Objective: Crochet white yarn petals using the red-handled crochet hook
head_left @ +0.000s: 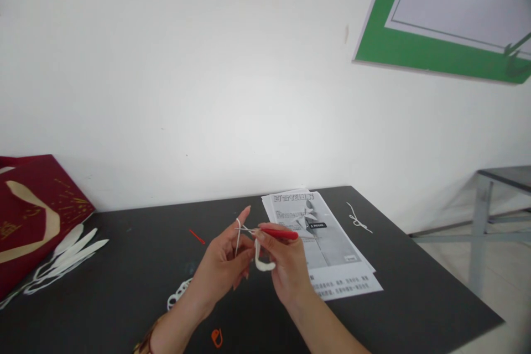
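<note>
Both of my hands are raised over the black table. My right hand (284, 257) is closed around the red handle of a crochet hook (280, 233), its thin metal shaft pointing left. White yarn (238, 238) runs over the raised index finger of my left hand (226, 265), while the thumb and other fingers pinch together on the yarn. A short curved white crocheted strip (262, 265) hangs between the hands, close to my right fingers. The exact stitches at the hook's tip are too small to make out.
Printed sheets (344, 271) lie beyond my right hand, with a white yarn scrap (357, 220) farther right. A red plastic needle (197, 237), a pale holed piece (178, 294) and an orange stitch marker (216, 337) lie around my left arm. White leaf-shaped pieces (72, 254) rest by a dark red bag (53, 199).
</note>
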Demonstrator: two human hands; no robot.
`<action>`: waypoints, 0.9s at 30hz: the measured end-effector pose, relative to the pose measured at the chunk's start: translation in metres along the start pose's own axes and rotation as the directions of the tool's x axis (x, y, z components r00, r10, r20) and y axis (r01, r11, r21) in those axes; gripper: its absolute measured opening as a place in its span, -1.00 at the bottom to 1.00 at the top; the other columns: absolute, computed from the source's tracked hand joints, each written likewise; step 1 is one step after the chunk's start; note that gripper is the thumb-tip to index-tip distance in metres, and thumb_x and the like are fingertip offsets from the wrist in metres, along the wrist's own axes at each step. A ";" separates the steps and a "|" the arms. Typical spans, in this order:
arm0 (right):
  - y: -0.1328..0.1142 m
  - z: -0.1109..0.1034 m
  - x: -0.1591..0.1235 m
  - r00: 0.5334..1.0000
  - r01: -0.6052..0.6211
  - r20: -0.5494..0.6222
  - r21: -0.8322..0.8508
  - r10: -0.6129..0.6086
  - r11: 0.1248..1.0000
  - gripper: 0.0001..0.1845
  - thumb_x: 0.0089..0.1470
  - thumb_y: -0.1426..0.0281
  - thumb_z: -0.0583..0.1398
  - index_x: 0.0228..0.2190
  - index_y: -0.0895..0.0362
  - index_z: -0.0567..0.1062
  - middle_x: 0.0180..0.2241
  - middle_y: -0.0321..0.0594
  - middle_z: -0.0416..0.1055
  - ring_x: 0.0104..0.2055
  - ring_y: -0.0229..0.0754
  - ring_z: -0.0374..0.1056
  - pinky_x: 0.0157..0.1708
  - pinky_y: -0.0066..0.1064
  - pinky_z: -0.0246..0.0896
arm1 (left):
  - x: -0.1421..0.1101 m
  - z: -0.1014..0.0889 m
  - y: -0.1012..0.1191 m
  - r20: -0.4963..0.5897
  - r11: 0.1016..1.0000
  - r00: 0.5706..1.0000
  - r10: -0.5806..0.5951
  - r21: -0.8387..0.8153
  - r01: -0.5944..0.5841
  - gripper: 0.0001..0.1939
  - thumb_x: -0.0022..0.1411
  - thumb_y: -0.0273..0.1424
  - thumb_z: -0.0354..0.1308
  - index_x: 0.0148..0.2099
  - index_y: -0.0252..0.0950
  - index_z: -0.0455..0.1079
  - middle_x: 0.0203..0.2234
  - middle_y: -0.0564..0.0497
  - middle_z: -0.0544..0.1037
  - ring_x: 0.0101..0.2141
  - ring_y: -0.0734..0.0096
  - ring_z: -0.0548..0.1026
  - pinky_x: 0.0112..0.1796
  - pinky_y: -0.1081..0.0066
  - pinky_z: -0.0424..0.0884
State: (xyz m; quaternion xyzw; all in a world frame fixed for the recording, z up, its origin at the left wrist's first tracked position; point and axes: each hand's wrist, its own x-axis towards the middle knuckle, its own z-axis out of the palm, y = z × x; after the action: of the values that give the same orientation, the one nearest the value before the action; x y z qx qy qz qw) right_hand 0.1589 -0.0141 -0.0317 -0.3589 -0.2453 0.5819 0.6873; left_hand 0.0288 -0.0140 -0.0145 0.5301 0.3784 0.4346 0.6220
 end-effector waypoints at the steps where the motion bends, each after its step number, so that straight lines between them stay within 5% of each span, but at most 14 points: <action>1: 0.000 0.000 0.000 0.999 0.047 -0.010 -0.026 -0.047 0.999 -0.75 -0.36 0.44 0.50 -0.50 0.13 0.65 -0.49 -0.21 0.60 -0.45 -0.17 0.46 -0.42 -0.36 0.34 | -0.001 -0.001 0.001 0.010 1.000 1.000 -0.008 0.000 0.008 -0.10 0.13 -0.31 0.30 0.41 -0.17 -0.06 -0.37 0.05 0.50 -0.69 0.65 0.27 -0.73 0.58 0.13; 4: 0.002 -0.001 -0.002 0.989 0.149 0.002 -0.088 -0.149 0.985 -0.81 -0.31 0.46 0.48 -0.52 0.10 0.65 -0.47 -0.24 0.61 -0.36 -0.14 0.47 -0.30 -0.31 0.36 | -0.003 -0.001 0.004 0.025 0.997 0.999 -0.032 -0.062 0.034 -0.24 0.14 -0.31 0.29 0.34 -0.14 0.11 -0.13 -0.08 0.49 -0.74 0.78 0.19 -0.77 0.59 0.05; 8: 0.005 -0.001 -0.003 0.984 0.178 0.051 -0.107 -0.173 0.978 -0.85 -0.24 0.45 0.46 -0.50 0.10 0.65 -0.45 -0.23 0.61 -0.35 -0.14 0.46 -0.27 -0.30 0.34 | -0.005 0.008 0.002 -0.044 0.990 0.999 -0.029 -0.142 0.022 -0.13 0.08 -0.28 0.35 0.37 -0.13 0.04 -0.26 0.02 0.48 -0.68 0.68 0.25 -0.76 0.58 0.15; 14: 0.012 0.003 -0.006 1.000 0.009 0.026 0.071 -0.011 0.997 -0.80 -0.30 0.45 0.48 -0.50 0.12 0.64 -0.48 -0.26 0.58 -0.37 -0.19 0.45 -0.29 -0.36 0.34 | -0.001 0.016 -0.012 -0.229 0.975 0.972 0.056 -0.195 -0.102 -0.07 0.07 -0.33 0.38 0.39 -0.19 0.01 -0.49 0.15 0.50 -0.48 0.54 0.40 -0.42 0.54 0.35; 19: 0.007 0.006 -0.008 0.985 -0.096 0.156 0.168 0.069 0.981 -0.82 -0.17 0.36 0.45 -0.45 0.15 0.63 -0.45 -0.25 0.55 -0.39 -0.25 0.41 -0.36 -0.43 0.32 | 0.003 0.006 -0.012 -0.145 0.985 0.981 0.132 -0.090 -0.146 -0.10 0.14 -0.32 0.31 0.41 -0.28 -0.05 -0.50 0.12 0.53 -0.37 0.44 0.47 -0.17 0.40 0.37; 22: 0.004 0.006 -0.007 0.969 -0.081 0.245 0.176 0.036 0.981 -0.84 -0.09 0.33 0.41 -0.44 0.14 0.62 -0.48 -0.27 0.51 -0.44 -0.24 0.36 -0.38 -0.38 0.32 | 0.001 0.004 -0.005 -0.122 0.989 0.984 0.131 -0.059 -0.139 -0.15 0.17 -0.29 0.28 0.41 -0.25 -0.01 -0.51 0.10 0.51 -0.43 0.42 0.46 -0.36 0.43 0.40; 27: 0.003 0.005 -0.004 0.985 -0.023 0.174 0.156 -0.004 0.987 -0.83 -0.15 0.38 0.45 -0.44 0.15 0.64 -0.44 -0.25 0.55 -0.35 -0.21 0.40 -0.26 -0.38 0.32 | -0.003 0.009 0.002 -0.174 0.993 0.982 0.079 -0.078 -0.093 -0.15 0.12 -0.25 0.31 0.39 -0.19 0.04 -0.45 0.09 0.49 -0.69 0.62 0.28 -0.68 0.52 0.23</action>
State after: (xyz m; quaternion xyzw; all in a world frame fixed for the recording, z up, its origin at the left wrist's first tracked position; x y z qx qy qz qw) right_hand 0.1520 -0.0168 -0.0304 -0.2527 -0.2557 0.6317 0.6868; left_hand 0.0354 -0.0197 -0.0110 0.4795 0.3880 0.5208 0.5901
